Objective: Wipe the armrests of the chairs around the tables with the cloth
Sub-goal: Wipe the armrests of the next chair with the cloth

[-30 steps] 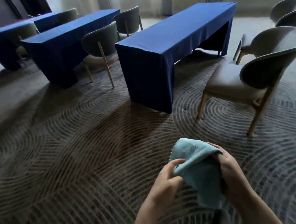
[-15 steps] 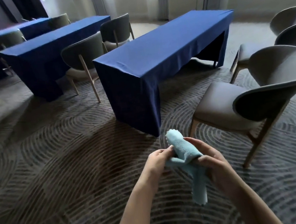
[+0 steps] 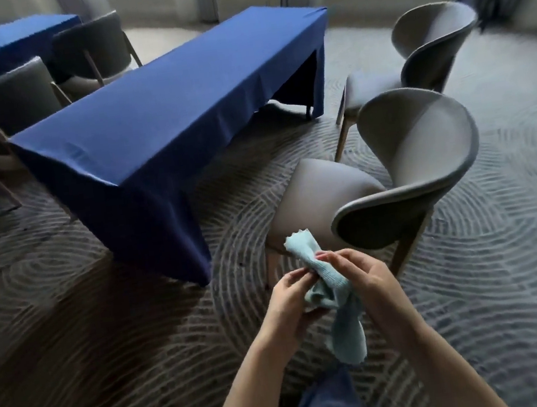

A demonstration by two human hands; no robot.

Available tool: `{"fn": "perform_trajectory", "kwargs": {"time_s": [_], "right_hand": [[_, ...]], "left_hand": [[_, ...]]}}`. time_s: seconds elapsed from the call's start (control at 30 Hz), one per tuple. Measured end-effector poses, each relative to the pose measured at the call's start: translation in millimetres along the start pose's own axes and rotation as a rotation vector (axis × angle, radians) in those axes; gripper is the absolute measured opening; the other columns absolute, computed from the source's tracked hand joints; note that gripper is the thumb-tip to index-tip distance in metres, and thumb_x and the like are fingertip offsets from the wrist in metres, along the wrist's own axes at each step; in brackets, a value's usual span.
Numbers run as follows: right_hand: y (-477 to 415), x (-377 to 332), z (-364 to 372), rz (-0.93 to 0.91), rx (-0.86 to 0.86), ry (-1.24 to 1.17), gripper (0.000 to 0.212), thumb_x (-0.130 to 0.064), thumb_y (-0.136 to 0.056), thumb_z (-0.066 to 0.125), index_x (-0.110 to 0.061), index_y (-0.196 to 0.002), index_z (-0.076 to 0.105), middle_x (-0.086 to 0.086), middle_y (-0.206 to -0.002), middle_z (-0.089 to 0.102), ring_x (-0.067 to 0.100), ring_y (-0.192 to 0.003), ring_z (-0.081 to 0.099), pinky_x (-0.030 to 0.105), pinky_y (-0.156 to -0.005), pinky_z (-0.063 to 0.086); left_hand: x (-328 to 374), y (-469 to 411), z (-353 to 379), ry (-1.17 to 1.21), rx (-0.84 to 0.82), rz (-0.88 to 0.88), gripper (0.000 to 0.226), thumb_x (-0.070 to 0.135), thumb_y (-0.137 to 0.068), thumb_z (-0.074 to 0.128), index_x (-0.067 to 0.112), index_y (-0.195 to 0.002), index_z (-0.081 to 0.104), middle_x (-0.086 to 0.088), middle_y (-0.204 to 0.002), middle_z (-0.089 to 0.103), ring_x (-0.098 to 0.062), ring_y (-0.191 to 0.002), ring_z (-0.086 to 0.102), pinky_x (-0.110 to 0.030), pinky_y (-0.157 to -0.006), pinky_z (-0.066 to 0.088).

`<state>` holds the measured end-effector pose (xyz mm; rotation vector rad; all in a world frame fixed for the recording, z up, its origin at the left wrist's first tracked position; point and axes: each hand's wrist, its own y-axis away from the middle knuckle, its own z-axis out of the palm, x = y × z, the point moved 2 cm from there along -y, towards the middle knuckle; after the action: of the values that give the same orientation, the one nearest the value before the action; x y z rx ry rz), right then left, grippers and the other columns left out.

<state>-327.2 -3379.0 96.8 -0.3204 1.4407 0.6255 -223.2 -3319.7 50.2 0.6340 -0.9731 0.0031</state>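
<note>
At the far left, two grey chairs (image 3: 7, 97) are standing between blue-covered tables, and a long table (image 3: 170, 90) is stretching away across the patterned carpet (image 3: 87, 312). Low in the middle, the left hand (image 3: 290, 299) is pinching a fold of the light blue cloth (image 3: 345, 333) with curled fingers. The right hand (image 3: 369, 279) is gripping the same cloth from the other side, its bunched top sticking up and a loose end hanging down. Just beyond the hands, the nearest chair (image 3: 417, 149) is turning its curved armrest (image 3: 375, 220) toward them, near the cloth. A second chair (image 3: 432, 31) is standing behind it.
</note>
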Motion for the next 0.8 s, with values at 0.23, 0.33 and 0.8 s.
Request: {"fn": "perform_trajectory", "kwargs": {"time_s": [0.23, 0.33, 0.8], "right_hand": [[-105, -38, -90, 0.053, 0.042, 0.174, 0.007, -0.006, -0.083, 0.069, -0.010, -0.078, 0.071, -0.005, -0.086, 0.074, 0.006, -0.077, 0.069, 0.016, -0.068, 0.050], [-132, -48, -119, 0.077, 0.063, 0.155, 0.015, 0.004, -0.076, 0.072, -0.009, -0.069, 0.071, -0.003, -0.091, 0.074, 0.010, -0.081, 0.070, 0.017, -0.070, 0.051], [-262, -54, -235, 0.077, -0.169, 0.365, 0.037, -0.013, -0.082, 0.073, -0.022, -0.114, 0.058, -0.003, -0.111, 0.063, 0.004, -0.100, 0.061, 0.024, -0.092, 0.049]], "left_hand": [[37, -116, 70, -0.041, -0.196, -0.076, 0.043, 0.023, -0.075, 0.071, 0.003, -0.113, 0.067, -0.022, -0.112, 0.065, -0.031, -0.096, 0.061, -0.038, -0.085, 0.047], [47, -154, 92, -0.035, -0.178, -0.074, 0.047, 0.020, -0.075, 0.072, -0.002, -0.116, 0.064, -0.027, -0.122, 0.059, -0.033, -0.100, 0.061, -0.034, -0.078, 0.053], [59, -241, 188, 0.064, 0.355, 0.280, 0.013, 0.011, -0.094, 0.054, 0.010, -0.099, 0.066, -0.012, -0.099, 0.069, -0.024, -0.096, 0.062, -0.040, -0.097, 0.048]]}}
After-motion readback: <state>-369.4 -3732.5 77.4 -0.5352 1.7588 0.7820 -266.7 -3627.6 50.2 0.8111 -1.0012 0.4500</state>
